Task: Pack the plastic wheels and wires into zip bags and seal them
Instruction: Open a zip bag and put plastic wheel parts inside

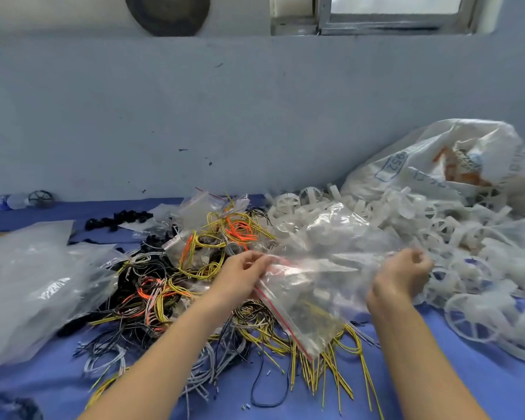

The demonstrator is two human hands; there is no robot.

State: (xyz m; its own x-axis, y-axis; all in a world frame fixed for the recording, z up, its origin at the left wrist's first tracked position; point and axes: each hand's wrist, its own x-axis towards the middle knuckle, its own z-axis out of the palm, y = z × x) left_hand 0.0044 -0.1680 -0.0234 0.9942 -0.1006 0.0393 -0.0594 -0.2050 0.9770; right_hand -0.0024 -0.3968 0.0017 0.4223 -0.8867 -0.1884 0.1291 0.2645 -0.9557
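Your left hand pinches the red-striped edge of the clear zip bag. Your right hand curls its fingers and pinches the bag's other side. The bag is held up over the wires, which spread out at 8 o'clock from it on the blue worktop. The white plastic wheels sit in a pile at 2 o'clock.

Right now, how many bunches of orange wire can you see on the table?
3: a looped bunch farthest back, a straight bunch just left of it, and a tangled bunch nearer, to the lower left. More may be hidden.
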